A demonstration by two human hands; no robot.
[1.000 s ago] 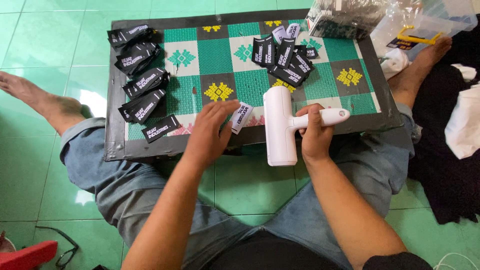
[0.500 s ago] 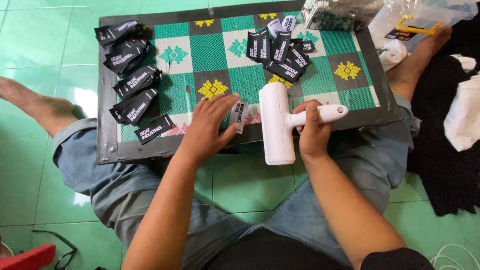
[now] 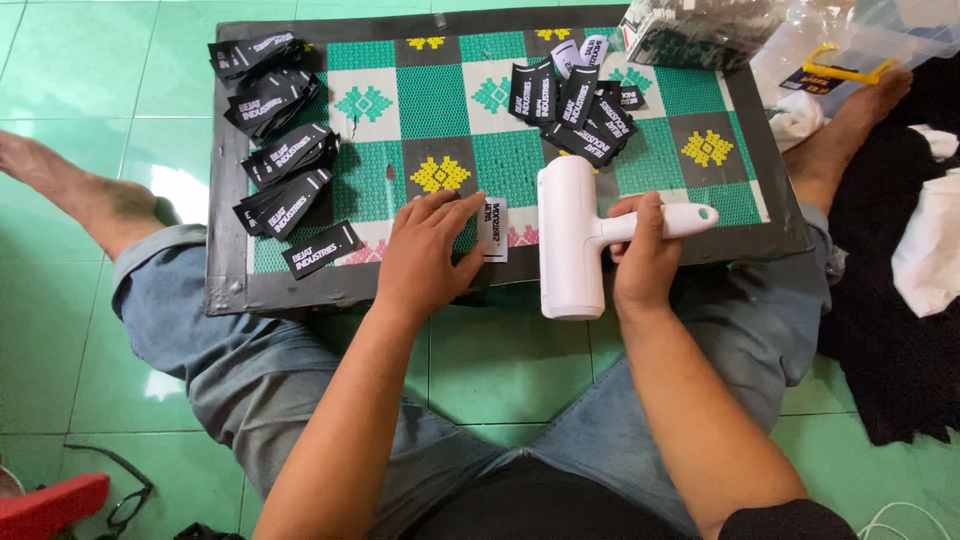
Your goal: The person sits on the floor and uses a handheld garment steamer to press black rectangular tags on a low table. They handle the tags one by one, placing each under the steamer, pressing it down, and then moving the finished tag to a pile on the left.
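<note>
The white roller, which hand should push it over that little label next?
Probably the right hand: it already grips the white roller by its handle, while the left hand presses down the label.

Faded blue-grey denim trousers [image 3: 250, 370] are worn, the legs rolled up to cuffs in the middle left and middle right of the frame. A black top [image 3: 540, 505] is seen at the bottom centre, with a black sleeve edge [image 3: 785, 520] at the lower right. Forearms, hands and feet are left bare.
</note>
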